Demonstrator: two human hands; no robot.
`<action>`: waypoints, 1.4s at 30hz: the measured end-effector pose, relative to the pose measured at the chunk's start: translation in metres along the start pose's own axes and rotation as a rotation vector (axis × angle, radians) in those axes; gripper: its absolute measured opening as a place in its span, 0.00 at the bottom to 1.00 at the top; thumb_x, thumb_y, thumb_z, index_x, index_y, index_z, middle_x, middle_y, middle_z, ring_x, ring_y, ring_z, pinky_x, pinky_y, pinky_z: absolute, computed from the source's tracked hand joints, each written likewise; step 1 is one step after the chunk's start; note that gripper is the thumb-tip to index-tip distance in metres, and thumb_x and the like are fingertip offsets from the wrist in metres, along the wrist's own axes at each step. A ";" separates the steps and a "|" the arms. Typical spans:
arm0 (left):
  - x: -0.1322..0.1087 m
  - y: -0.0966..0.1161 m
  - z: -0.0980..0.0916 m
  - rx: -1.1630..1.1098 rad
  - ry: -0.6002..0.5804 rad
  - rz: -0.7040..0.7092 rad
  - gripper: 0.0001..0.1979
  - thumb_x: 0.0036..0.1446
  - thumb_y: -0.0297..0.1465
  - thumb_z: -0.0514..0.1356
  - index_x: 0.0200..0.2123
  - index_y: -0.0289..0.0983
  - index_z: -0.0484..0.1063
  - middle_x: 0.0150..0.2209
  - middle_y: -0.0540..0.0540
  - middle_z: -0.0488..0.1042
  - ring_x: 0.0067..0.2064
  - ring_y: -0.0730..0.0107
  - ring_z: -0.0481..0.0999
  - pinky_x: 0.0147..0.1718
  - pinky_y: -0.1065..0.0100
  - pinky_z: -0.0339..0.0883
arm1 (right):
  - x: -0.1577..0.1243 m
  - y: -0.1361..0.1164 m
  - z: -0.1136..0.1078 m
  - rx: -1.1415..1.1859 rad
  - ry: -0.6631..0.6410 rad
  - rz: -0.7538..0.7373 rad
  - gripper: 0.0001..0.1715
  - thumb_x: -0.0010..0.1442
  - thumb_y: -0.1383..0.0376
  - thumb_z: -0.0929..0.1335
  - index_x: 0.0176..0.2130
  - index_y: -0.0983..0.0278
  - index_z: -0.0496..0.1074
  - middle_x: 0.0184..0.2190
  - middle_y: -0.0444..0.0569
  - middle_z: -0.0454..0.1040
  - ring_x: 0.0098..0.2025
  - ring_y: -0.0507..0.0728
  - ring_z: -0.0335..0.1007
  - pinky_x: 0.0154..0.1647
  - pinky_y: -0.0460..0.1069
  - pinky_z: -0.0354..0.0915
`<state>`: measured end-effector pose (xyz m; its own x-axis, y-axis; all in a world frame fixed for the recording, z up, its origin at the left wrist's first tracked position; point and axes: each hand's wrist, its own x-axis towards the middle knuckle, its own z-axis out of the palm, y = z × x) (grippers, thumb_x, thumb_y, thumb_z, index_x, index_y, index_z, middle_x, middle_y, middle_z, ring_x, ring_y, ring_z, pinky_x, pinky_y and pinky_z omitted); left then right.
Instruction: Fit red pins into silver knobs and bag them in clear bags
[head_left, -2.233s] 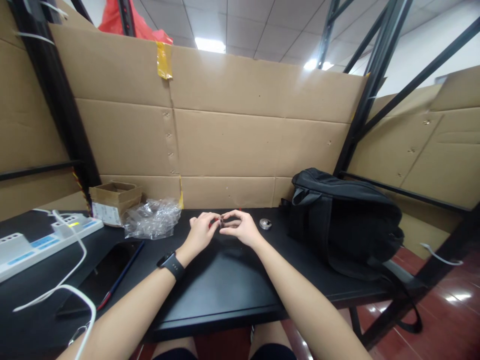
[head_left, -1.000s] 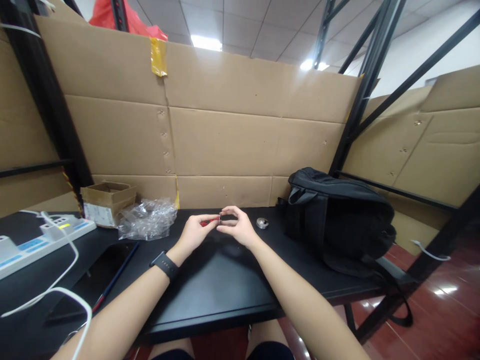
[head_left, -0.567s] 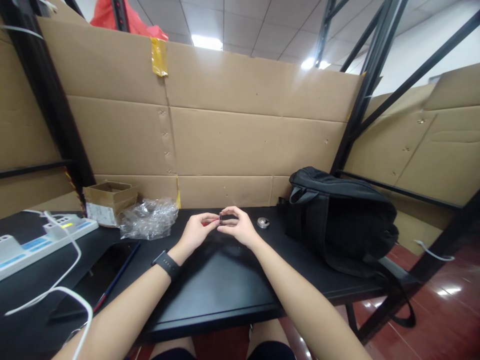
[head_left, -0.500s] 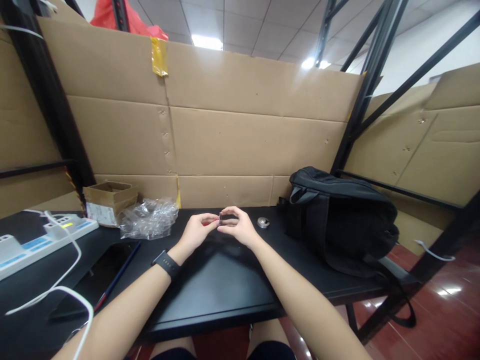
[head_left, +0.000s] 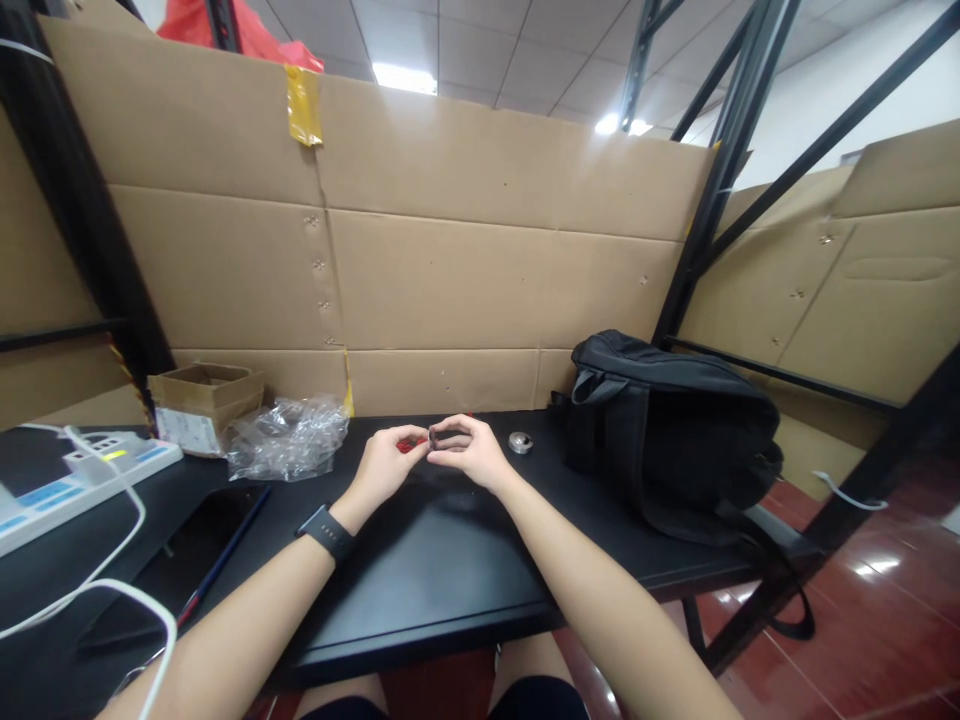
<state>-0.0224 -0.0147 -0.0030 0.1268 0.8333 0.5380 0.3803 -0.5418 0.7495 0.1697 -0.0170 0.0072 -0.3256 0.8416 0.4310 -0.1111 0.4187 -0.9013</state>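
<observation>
My left hand and my right hand meet fingertip to fingertip above the black table. Between them is a small red object, mostly covered by the left fingers; its kind I cannot make out. Where the fingertips meet, a small dark, shiny piece shows, pinched by thumb and fingers of my right hand. Whether the two pieces are joined is hidden. Just right of my right hand, a small silvery ring-shaped item lies on the table. A dark watch is on my left wrist.
A black backpack lies on the right. To the left are crumpled clear plastic, an open small carton, a white power strip with white cables, and a dark flat device with a pen along it. Cardboard walls the back.
The view has shifted slightly, moving the scene a little left. More of the red object shows inside my left hand. Both hands keep their pinch at the same place.
</observation>
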 end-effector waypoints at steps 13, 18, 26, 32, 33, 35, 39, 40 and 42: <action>0.001 0.000 0.009 -0.198 0.013 -0.077 0.14 0.50 0.37 0.66 0.37 0.34 0.79 0.38 0.40 0.82 0.40 0.57 0.81 0.44 0.60 0.74 | 0.001 0.003 -0.002 -0.028 0.009 -0.004 0.30 0.39 0.59 0.81 0.41 0.64 0.73 0.49 0.55 0.78 0.44 0.63 0.81 0.47 0.57 0.76; 0.002 0.004 0.009 -0.203 -0.010 -0.093 0.14 0.50 0.39 0.66 0.36 0.33 0.79 0.37 0.39 0.82 0.40 0.57 0.81 0.44 0.60 0.73 | 0.001 0.004 0.000 -0.060 0.022 -0.029 0.30 0.39 0.58 0.81 0.42 0.64 0.73 0.47 0.55 0.79 0.44 0.63 0.80 0.47 0.57 0.76; -0.001 0.014 0.006 -0.288 -0.060 -0.185 0.15 0.48 0.39 0.68 0.35 0.33 0.79 0.37 0.40 0.82 0.41 0.58 0.81 0.44 0.61 0.72 | 0.001 0.000 -0.001 -0.243 0.009 -0.096 0.27 0.41 0.57 0.80 0.40 0.63 0.74 0.43 0.53 0.80 0.43 0.63 0.81 0.43 0.54 0.76; -0.001 0.013 0.002 -0.221 -0.046 -0.132 0.13 0.48 0.38 0.68 0.34 0.34 0.81 0.36 0.41 0.83 0.38 0.58 0.81 0.41 0.62 0.73 | -0.001 0.000 0.000 -0.189 0.033 -0.039 0.31 0.40 0.56 0.80 0.42 0.63 0.73 0.45 0.53 0.79 0.39 0.61 0.81 0.40 0.53 0.76; -0.001 0.013 0.001 -0.189 -0.045 -0.114 0.12 0.48 0.37 0.68 0.34 0.34 0.81 0.35 0.41 0.83 0.38 0.58 0.81 0.41 0.62 0.73 | -0.001 0.000 0.001 -0.163 0.038 -0.027 0.32 0.40 0.57 0.81 0.43 0.63 0.73 0.45 0.53 0.78 0.38 0.60 0.81 0.39 0.53 0.77; -0.001 0.013 0.000 -0.110 -0.032 -0.073 0.11 0.49 0.36 0.67 0.33 0.35 0.81 0.35 0.41 0.83 0.38 0.57 0.81 0.41 0.61 0.73 | -0.001 -0.001 0.001 -0.127 0.048 -0.009 0.32 0.39 0.57 0.81 0.43 0.64 0.73 0.45 0.53 0.78 0.37 0.59 0.81 0.40 0.52 0.76; -0.003 0.016 -0.002 -0.046 0.015 0.009 0.08 0.50 0.34 0.65 0.34 0.36 0.79 0.35 0.42 0.82 0.38 0.59 0.81 0.41 0.62 0.73 | -0.001 0.000 0.002 -0.084 0.042 0.033 0.27 0.42 0.55 0.80 0.39 0.65 0.74 0.40 0.53 0.80 0.33 0.58 0.80 0.37 0.52 0.76; -0.004 0.017 -0.002 -0.061 0.019 0.032 0.08 0.51 0.33 0.65 0.35 0.36 0.78 0.36 0.43 0.82 0.39 0.60 0.81 0.41 0.63 0.73 | -0.001 0.000 0.002 -0.071 0.035 0.041 0.27 0.43 0.54 0.79 0.39 0.65 0.74 0.40 0.53 0.80 0.33 0.58 0.80 0.36 0.53 0.76; -0.005 0.018 -0.002 -0.098 0.018 0.067 0.09 0.52 0.33 0.65 0.36 0.37 0.76 0.37 0.44 0.81 0.40 0.61 0.81 0.42 0.64 0.73 | -0.001 0.000 0.001 -0.057 0.025 0.054 0.26 0.43 0.54 0.79 0.38 0.65 0.75 0.40 0.53 0.81 0.34 0.60 0.80 0.37 0.54 0.76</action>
<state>-0.0182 -0.0288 0.0092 0.1318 0.7933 0.5945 0.2798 -0.6051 0.7454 0.1693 -0.0182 0.0065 -0.3063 0.8715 0.3830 -0.0404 0.3901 -0.9199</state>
